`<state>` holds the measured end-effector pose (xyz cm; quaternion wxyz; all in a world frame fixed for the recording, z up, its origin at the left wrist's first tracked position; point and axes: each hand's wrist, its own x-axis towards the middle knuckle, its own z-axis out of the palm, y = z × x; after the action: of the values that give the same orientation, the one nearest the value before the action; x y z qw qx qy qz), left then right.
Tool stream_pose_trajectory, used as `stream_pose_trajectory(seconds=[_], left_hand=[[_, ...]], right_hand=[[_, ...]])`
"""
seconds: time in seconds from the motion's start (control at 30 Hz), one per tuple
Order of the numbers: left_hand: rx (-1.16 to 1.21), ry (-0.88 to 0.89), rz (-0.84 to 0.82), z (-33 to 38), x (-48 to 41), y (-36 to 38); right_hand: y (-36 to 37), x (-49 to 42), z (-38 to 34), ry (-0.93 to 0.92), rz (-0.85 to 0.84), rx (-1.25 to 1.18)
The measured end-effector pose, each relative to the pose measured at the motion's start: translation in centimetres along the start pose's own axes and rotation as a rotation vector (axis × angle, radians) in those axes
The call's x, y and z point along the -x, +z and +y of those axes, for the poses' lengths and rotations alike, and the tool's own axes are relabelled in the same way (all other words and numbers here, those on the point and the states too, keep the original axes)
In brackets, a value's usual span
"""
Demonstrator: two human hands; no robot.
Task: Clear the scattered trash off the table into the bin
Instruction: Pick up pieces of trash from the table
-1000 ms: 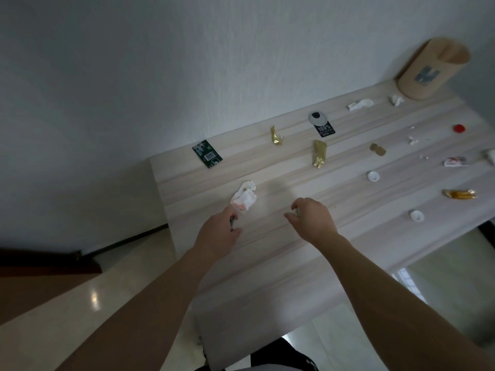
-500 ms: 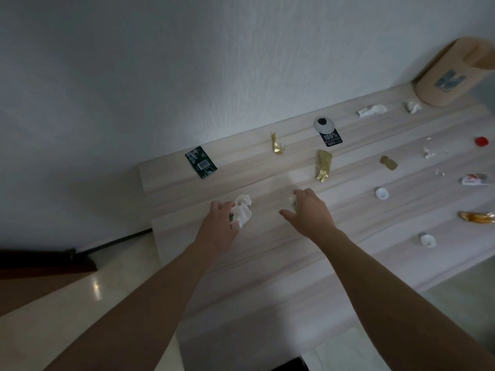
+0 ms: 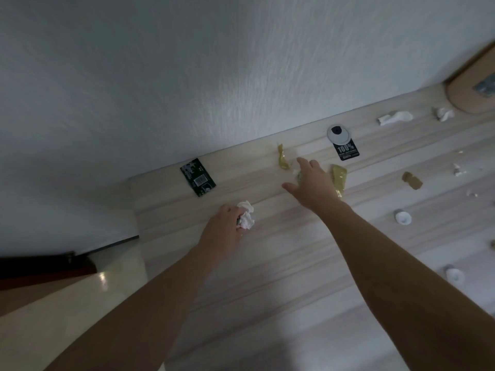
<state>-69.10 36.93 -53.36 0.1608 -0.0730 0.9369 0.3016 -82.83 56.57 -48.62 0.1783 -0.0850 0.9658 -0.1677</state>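
My left hand is closed on a crumpled white tissue lying on the pale wooden table, with something small and dark also in its fingers. My right hand reaches further back, fingers stretched, with a small pale scrap tucked under them. It hovers between a twisted gold wrapper and a flat gold wrapper, which it partly hides. The tan bin stands at the far right corner, cut off by the frame.
A dark green packet lies near the table's left back corner. A black tag, white tissue scraps, a brown piece and white caps are scattered to the right. The wall runs along the table's back edge.
My left hand moved forward and closed on the white tissue. My right hand reached back toward the gold wrappers. The view swung left, so the bin slid to the frame's edge.
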Motion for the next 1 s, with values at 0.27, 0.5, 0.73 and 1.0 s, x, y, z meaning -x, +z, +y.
stream_pose_trajectory(seconds=[0.27,0.5,0.73,1.0], left_hand=[[-0.052,-0.002,0.057,-0.8,-3.7,-0.8],[-0.077,0.026,0.057,-0.8,-5.1,-1.2],[-0.090,0.002,0.023,-0.7,-4.0,-2.1],[-0.081,-0.048,0.015,-0.6,-1.3,-2.3]], right_hand=[[1.8,-3.8,-0.4,0.022,-0.041,-0.070],[3.6,-4.1,-0.3,0.087,-0.020,-0.102],[4.2,-2.3,-0.1,0.074,-0.046,0.005],[4.3,0.6,0.4,0.124,-0.085,-0.030]])
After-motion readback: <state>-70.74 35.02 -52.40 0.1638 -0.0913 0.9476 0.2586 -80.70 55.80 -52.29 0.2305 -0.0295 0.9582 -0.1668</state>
